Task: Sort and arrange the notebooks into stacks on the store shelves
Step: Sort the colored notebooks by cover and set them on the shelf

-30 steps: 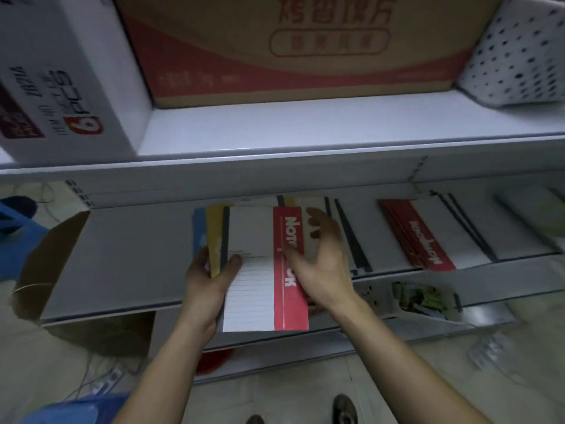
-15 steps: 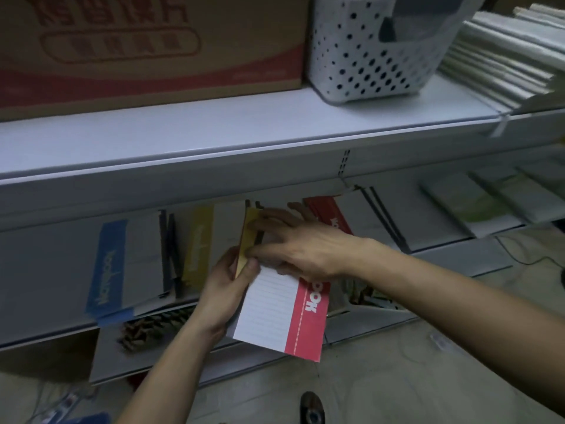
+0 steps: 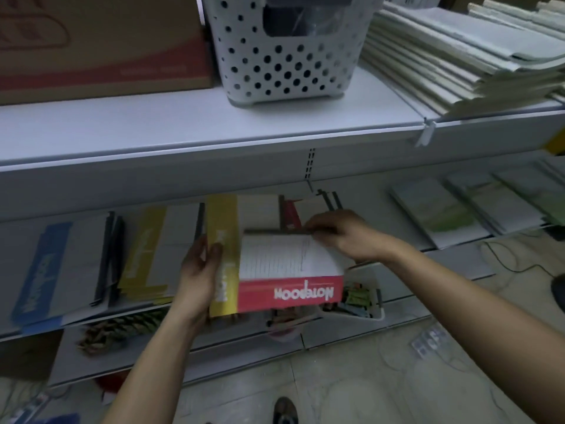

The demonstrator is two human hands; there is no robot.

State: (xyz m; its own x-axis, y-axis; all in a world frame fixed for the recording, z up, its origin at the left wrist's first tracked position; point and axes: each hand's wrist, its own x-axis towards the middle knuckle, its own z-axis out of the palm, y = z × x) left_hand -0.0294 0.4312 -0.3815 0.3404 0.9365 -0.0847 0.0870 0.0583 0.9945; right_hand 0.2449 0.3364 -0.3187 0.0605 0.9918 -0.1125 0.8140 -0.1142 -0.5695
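White metal store shelves (image 3: 183, 130) stand over a pale tiled floor (image 3: 367, 377). A perforated white basket (image 3: 284, 56) sits on the upper shelf, with a cardboard box (image 3: 101, 41) to its left and stacked pale notebooks (image 3: 458, 56) to its right. Below the basket, at the lower shelf's front edge, the red notebook (image 3: 290, 270) shows a lined white cover and a red band with upside-down lettering. The right hand (image 3: 342, 237) pinches its far edge, while the left hand (image 3: 198, 270) grips the yellow notebook (image 3: 223, 240) beside it. Half a second ago the red notebook hung tilted — now its band runs along the near edge.
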